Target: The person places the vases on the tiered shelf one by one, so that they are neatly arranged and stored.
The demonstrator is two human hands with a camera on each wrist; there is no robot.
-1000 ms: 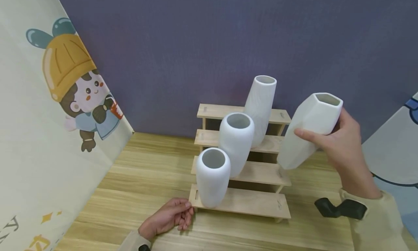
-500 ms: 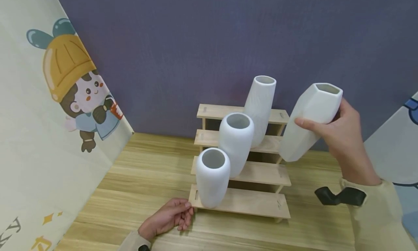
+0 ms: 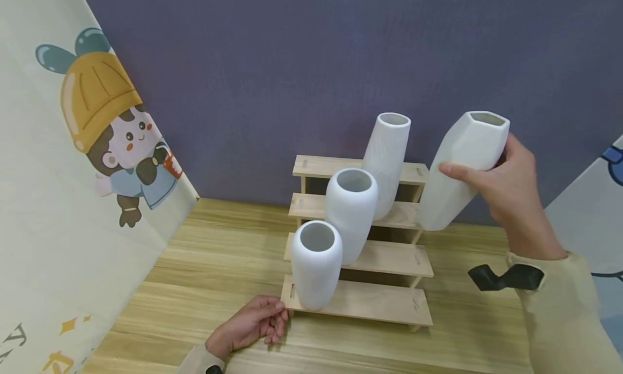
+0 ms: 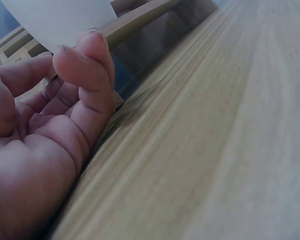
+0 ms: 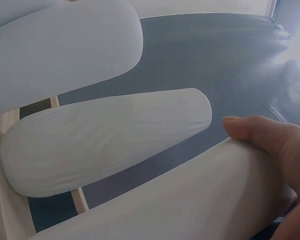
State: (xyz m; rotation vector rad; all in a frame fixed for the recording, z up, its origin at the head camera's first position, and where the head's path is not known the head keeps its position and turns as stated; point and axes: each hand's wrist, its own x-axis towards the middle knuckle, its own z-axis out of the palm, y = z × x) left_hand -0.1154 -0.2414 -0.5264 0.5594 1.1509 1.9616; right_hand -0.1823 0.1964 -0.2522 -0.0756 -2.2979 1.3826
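A white faceted vase point(image 3: 459, 168) is gripped by my right hand point(image 3: 513, 195), thumb on its near side. Tilted and raised, it overlaps the right end of a stepped wooden stand point(image 3: 375, 304). My left hand point(image 3: 253, 322) pinches the lowest board's front left corner; its curled fingers point(image 4: 85, 70) show in the left wrist view. A short rounded vase point(image 3: 316, 276) stands on the lowest step, a larger rounded vase point(image 3: 350, 217) on the second, and a tall tapered vase point(image 3: 386, 163) on the third. The right wrist view shows that tapered vase point(image 5: 100, 142) beside the held one.
The stand rests on a wood-grain tabletop point(image 3: 219, 255). Behind it rises a dark blue-grey wall point(image 3: 243, 93). A pale panel with a cartoon figure point(image 3: 131, 131) borders the left side, and another printed panel point(image 3: 589, 222) stands at the right.
My right hand has lifted the faceted vase higher and slightly farther back, tipping it a little more upright. The left hand and the other vases stay where they were.
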